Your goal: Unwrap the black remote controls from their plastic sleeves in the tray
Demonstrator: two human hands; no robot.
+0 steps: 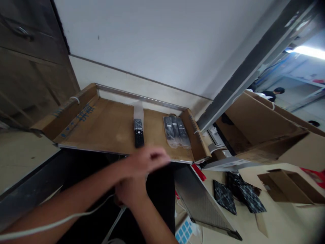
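My left hand (148, 162) lies across the top of my right hand (130, 191) in front of my body, just short of a flat cardboard tray (106, 125). Both hands are blurred, and I cannot make out anything held in them. A white cable (76, 215) runs across my left forearm. On the tray, right beyond my left hand, lies a black remote control (138, 133) half out of a clear plastic sleeve. To its right sits a bundle of several black remotes (177, 131) wrapped in clear bags.
A dark wooden cabinet (30, 67) stands at the left, with a white wall behind the tray. Open cardboard boxes (256, 125) sit at the right. Black patterned panels (224, 197), a metal mesh panel (203, 205) and a blue-and-white sheet (184, 232) lie on the table. A person (275, 93) is far off.
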